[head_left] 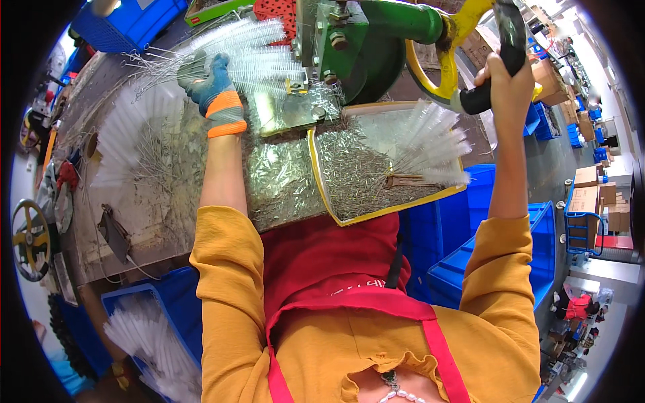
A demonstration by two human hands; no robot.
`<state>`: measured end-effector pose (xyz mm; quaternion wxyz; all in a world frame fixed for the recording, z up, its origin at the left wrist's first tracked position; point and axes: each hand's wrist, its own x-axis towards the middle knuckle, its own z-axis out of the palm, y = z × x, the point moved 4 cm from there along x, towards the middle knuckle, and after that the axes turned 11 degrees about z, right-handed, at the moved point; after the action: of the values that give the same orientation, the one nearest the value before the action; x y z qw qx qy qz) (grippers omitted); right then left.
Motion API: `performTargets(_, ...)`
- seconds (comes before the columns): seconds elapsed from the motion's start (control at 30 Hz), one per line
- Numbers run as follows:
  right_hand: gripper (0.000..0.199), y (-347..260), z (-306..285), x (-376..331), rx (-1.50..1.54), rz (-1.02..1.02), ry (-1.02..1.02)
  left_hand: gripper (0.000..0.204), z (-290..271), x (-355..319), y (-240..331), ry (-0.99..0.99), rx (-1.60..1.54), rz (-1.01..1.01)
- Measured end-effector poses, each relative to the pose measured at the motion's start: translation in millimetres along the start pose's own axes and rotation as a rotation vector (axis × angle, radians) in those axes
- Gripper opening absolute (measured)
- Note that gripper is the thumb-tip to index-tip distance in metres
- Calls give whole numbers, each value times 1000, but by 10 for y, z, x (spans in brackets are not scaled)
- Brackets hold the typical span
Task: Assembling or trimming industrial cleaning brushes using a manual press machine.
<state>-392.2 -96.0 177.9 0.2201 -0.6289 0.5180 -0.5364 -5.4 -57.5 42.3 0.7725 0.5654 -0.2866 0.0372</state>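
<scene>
Brushes [272,72] with white bristles and thin wire stems lie bunched in the gloved left hand [216,86], which is closed around them, their bristled ends reaching right toward the green press [393,33]. The bare right hand [507,80] is wrapped round the black handle [514,37] on the press's yellow arm [463,27]. I judge this to be a trimming step, with the bunch being lined up at the press; the next move probably calls for a steady left hand, fingers clear of the working part, and a firm pull on the handle.

Silvery clippings [279,174] litter the surface [178,232] and could get underfoot of the bunch. More brushes fan out to the left [134,134], and others lie in the yellow-edged tray [313,158]. A blue bin [180,316] at lower left also holds brushes. Whether the stems touch the press's working edge, I cannot tell.
</scene>
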Motion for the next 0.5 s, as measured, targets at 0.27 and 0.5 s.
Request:
performTargets(0.27,10,-132,12,253,-28,169,-128,48,19,-3,135,38,-69,16)
performTargets(0.5,20,296,254,-417,317,33,196,59,-55,-69,58,-9,290,16)
